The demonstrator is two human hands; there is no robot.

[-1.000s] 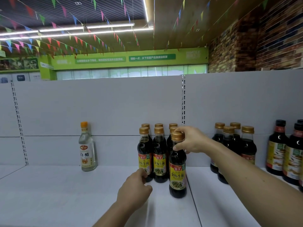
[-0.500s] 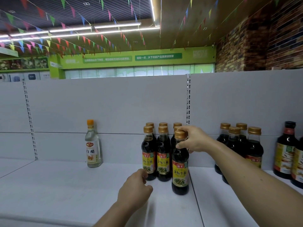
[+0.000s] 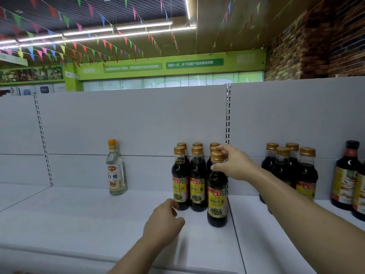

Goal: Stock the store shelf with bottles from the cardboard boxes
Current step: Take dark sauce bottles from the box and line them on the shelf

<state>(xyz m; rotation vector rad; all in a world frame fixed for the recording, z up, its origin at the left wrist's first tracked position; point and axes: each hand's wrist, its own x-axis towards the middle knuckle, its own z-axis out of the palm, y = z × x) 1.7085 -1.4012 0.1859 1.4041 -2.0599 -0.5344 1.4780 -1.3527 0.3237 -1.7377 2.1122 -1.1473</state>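
A dark soy sauce bottle [image 3: 217, 198] with a gold cap and yellow label stands upright on the white shelf [image 3: 98, 224], in front of a cluster of several identical bottles [image 3: 189, 180]. My right hand [image 3: 235, 165] is at its cap, fingers spread apart around it, the thumb against the neck. Resting low over the shelf in front of the cluster, my left hand [image 3: 164, 224] is loosely curled with nothing in it. No cardboard box is in view.
A clear white vinegar bottle [image 3: 115, 171] with an orange cap stands alone further left. Right of the shelf divider stand more gold-capped soy bottles [image 3: 292, 171] and larger dark bottles [image 3: 347, 178]. The grey back panel [image 3: 138, 123] closes the shelf behind.
My right hand's fingers have spread, uncovering the front bottle's cap; the bottle stays standing in place. My left hand has barely moved. The camera view shifted slightly left.
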